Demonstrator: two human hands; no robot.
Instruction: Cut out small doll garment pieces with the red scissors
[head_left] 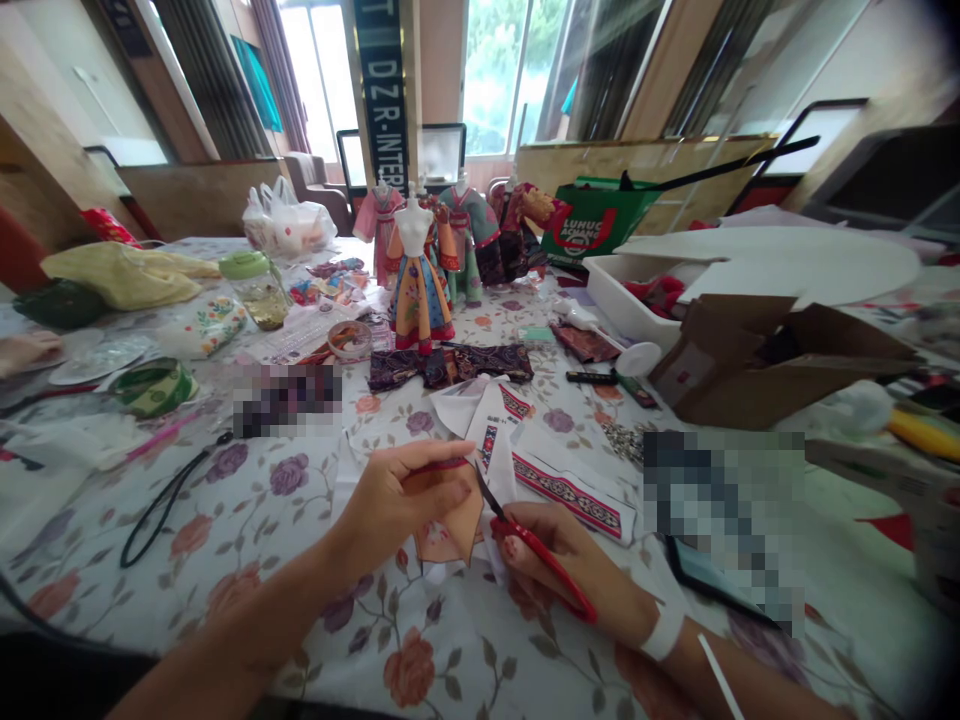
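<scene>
A small piece of tan cloth (448,525) seems to be held just above the flowered tablecloth (300,570). It looks very light and soft, so it will bend with any small pull, and the best place to take hold seems near its edge, with the fingers flat on it. The left hand (386,510) holds it in this way: the fingers (442,462) lie together over the top and seem to pinch the cloth, though the thumb is hard to see. The right hand (592,575) has its fingers closed around the red scissors (544,560), and the thin blades reach the edge of the cloth; how far they are open, I cannot tell. Just beyond the cloth lies a white strip with a woven red band (570,495), and far beyond it stands a doll dress on a small white form (418,290).
</scene>
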